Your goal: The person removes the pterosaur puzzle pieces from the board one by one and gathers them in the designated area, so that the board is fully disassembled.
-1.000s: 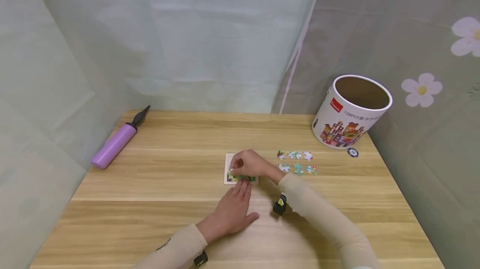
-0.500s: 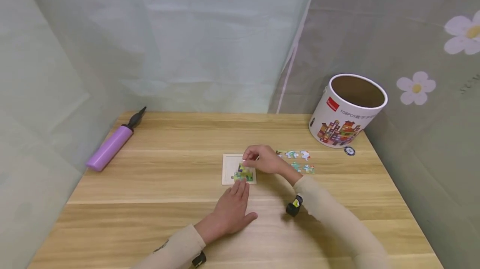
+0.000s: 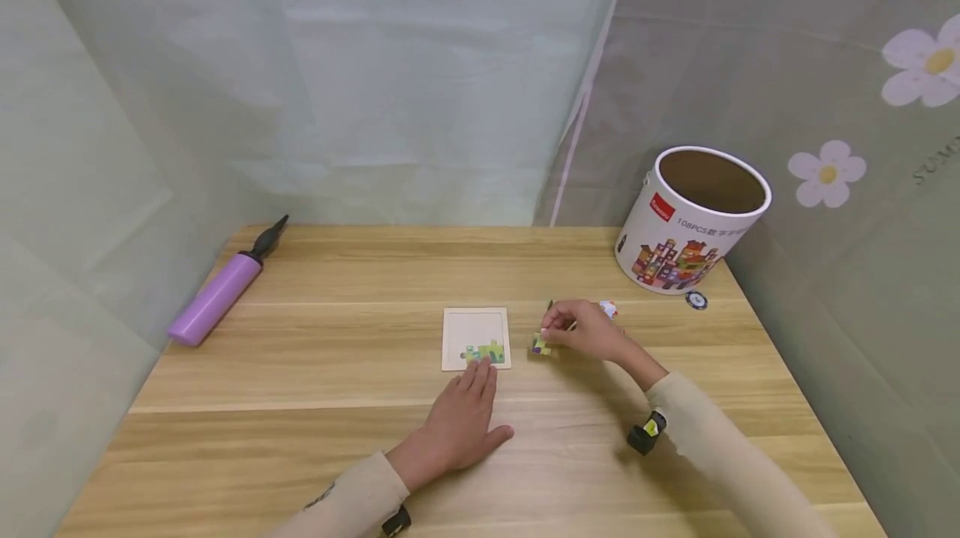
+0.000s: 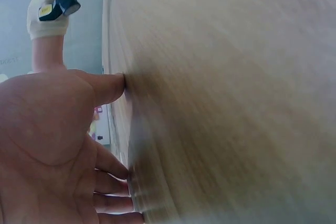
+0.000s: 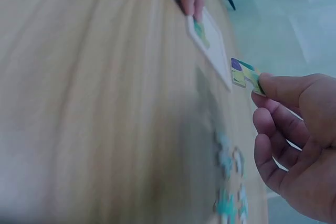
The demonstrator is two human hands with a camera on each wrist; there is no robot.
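A square puzzle tray (image 3: pixel 459 330) with a pale rim lies mid-table, green jigsaw pieces (image 3: pixel 491 350) along its lower right side. My left hand (image 3: pixel 463 417) lies with straight fingers, their tips at the tray's near edge; in the left wrist view its palm (image 4: pixel 47 129) shows and the fingertips touch the wood. Right of the tray, my right hand (image 3: pixel 588 331) pinches a green, yellow and purple jigsaw piece (image 5: pixel 244 72) between thumb and finger, held above the table. Loose jigsaw pieces (image 5: pixel 228 203) lie beneath that hand, mostly hidden by it in the head view.
A white bucket (image 3: pixel 686 230) with printed buildings stands at the back right, a round chip (image 3: pixel 696 300) before it. On the left lies a purple hand pump (image 3: pixel 217 296) with a black nozzle. Cloth hangs behind and beside the table.
My right hand has moved right, from over the tray to beside it, taking the pinched jigsaw piece along. More of the tray's bare base shows now. The left hand stays at the tray's edge.
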